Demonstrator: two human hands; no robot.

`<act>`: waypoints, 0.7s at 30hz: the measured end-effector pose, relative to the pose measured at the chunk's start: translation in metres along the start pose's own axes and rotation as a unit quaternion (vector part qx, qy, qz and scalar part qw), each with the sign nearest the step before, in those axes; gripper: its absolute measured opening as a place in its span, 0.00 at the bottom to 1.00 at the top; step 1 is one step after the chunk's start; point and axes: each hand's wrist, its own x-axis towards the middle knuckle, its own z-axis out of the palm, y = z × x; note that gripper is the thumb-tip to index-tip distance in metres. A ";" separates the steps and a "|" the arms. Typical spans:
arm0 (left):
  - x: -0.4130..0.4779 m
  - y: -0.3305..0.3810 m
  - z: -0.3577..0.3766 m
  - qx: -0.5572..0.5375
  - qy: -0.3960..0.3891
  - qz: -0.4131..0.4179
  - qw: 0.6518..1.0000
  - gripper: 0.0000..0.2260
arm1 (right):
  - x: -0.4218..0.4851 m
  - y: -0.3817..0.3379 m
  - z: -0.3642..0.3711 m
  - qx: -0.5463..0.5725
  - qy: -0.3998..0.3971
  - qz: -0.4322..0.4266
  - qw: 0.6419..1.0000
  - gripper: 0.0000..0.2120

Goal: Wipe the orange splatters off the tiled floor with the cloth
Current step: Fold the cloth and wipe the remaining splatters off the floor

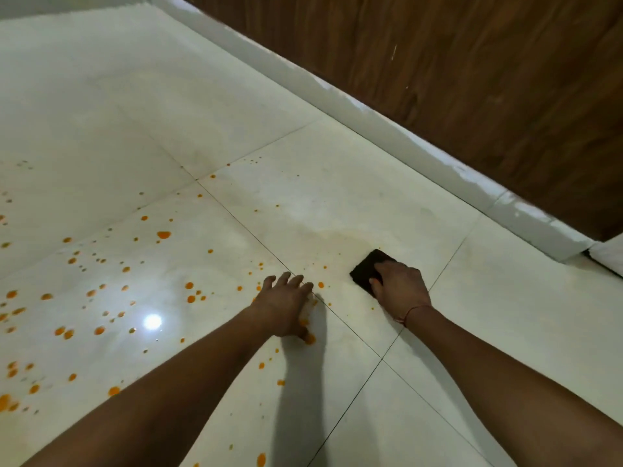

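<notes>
Orange splatters [164, 234] dot the glossy white tiled floor [256, 96], thickest on the left and lower-left tiles. My right hand [399, 287] presses flat on a dark folded cloth [365, 268], which lies on the floor just right of a tile joint. A faint orange smear [340, 235] marks the tile just beyond the cloth. My left hand [286, 303] rests palm down on the floor with its fingers spread, a little left of the cloth. A few orange drops [309, 338] lie right at its edge.
A white skirting board [387, 129] runs diagonally from the top middle to the right edge, with a dark wooden panel [472, 79] above it. A bright light reflection [152, 321] shines on the lower-left tile. Dark grout lines [236, 220] cross the floor.
</notes>
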 end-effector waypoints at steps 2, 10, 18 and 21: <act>0.007 -0.005 0.001 0.001 -0.033 -0.023 0.999 0.54 | 0.007 0.007 0.009 0.008 -0.065 -0.011 0.998 0.25; 0.018 -0.029 0.023 0.028 -0.079 -0.004 0.996 0.65 | 0.045 0.017 0.048 0.125 -0.036 0.112 0.985 0.27; 0.019 -0.030 0.017 0.011 -0.082 0.002 0.997 0.63 | 0.025 -0.059 0.043 0.101 -0.025 -0.080 0.991 0.29; 0.017 -0.030 0.017 0.005 -0.076 0.004 0.997 0.64 | -0.003 -0.012 0.053 0.099 -0.026 -0.113 0.988 0.32</act>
